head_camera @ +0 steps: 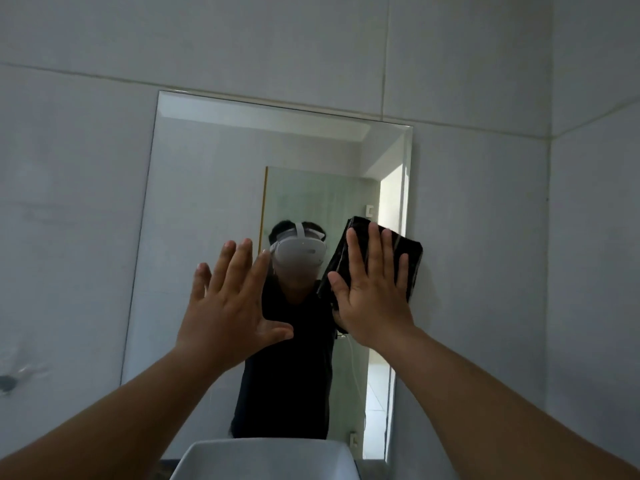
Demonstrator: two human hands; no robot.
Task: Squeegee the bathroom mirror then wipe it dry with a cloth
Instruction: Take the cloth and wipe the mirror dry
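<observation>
A tall frameless mirror (207, 202) hangs on the grey tiled wall ahead. My right hand (372, 289) lies flat, fingers spread, pressing a folded black cloth (408, 247) against the mirror's right edge at mid height. The cloth overlaps the mirror's rim and the wall beside it. My left hand (228, 299) is raised with fingers apart in front of the mirror's middle, holding nothing; whether it touches the glass is unclear. No squeegee is in view. The mirror reflects a person in a dark shirt wearing a white headset.
A white washbasin (265, 459) sits just below the mirror at the bottom centre. Grey wall tiles surround the mirror, and a side wall meets them in a corner at the right (550, 237). A dark mark (7, 381) is on the left wall.
</observation>
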